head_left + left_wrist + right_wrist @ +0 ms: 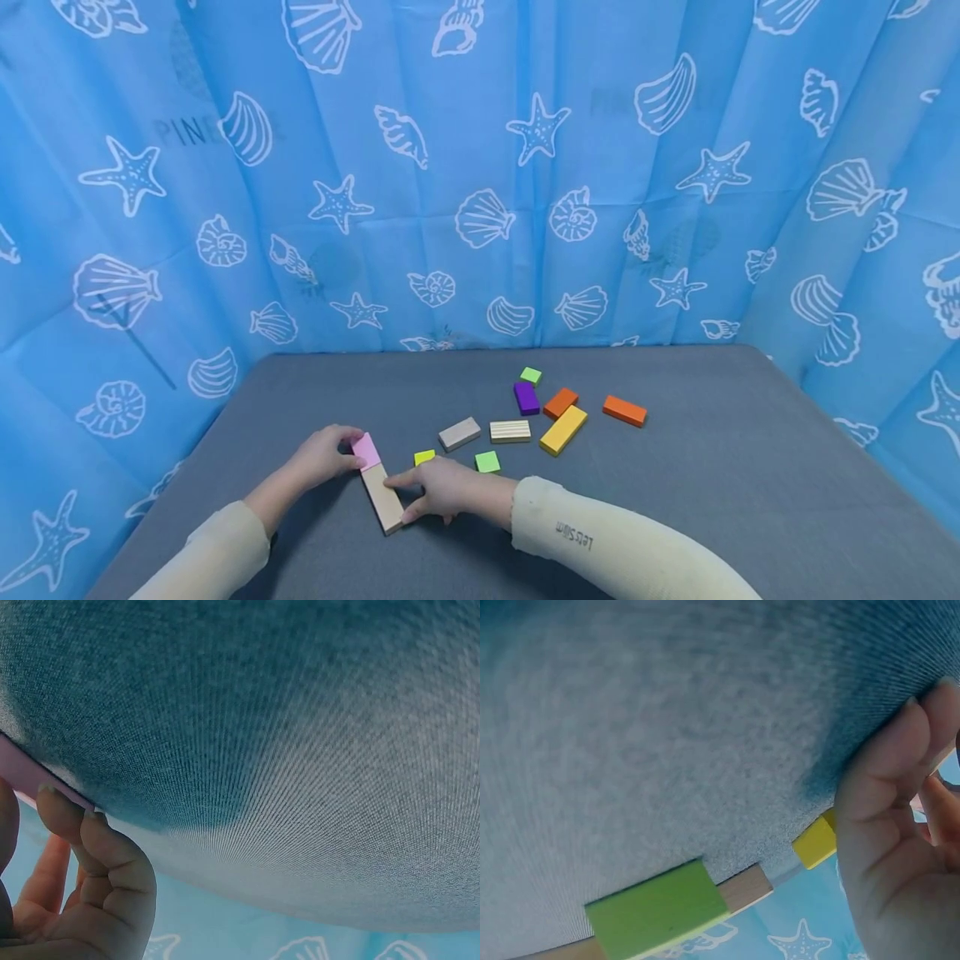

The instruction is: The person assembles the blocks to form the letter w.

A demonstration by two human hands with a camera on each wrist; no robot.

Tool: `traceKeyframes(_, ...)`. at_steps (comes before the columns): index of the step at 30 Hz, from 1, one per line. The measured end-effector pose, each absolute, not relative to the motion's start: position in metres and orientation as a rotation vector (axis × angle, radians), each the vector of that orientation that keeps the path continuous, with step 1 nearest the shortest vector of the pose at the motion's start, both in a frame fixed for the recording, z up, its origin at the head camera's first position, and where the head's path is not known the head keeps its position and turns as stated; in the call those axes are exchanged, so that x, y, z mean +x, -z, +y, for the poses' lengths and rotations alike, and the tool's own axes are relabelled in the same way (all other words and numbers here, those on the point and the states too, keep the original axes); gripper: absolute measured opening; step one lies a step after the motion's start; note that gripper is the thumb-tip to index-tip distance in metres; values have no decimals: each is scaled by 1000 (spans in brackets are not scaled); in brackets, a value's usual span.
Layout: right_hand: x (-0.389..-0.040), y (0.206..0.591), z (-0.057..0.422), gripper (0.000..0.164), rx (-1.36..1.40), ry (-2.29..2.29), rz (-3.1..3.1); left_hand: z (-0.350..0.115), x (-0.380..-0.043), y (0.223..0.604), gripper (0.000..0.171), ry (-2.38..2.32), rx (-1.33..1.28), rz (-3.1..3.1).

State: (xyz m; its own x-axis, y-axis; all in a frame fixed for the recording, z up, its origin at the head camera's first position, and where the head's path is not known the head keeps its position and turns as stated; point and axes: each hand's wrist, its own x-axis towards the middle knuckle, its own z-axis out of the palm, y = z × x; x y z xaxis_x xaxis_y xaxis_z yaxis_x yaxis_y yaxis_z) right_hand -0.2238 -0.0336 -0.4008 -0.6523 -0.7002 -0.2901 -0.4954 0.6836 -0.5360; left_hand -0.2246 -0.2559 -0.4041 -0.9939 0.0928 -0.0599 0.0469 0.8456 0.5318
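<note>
A pink block (366, 451) lies end to end with a longer plain wooden block (383, 498) on the grey table. My left hand (325, 455) pinches the pink block, with fingers at its far end and the thumb near its left side. The same pink block (37, 776) shows at the left edge of the left wrist view. Along the wooden block's right side, my right hand (444, 487) touches with its index fingertip and thumb, set apart. In the right wrist view that hand (900, 847) hides the wooden block.
Just beyond the right hand lie a yellow block (424, 457) and a light green block (487, 462). Farther back are a greyish wooden block (460, 434), a striped block (510, 431), a purple block (527, 398), an amber block (563, 430) and orange blocks (624, 411).
</note>
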Motion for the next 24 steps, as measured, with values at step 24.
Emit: traceKeyframes(24, -248, 396, -9, 47, -955, 711, 2669, -249, -206, 402, 79, -450, 163, 3073)
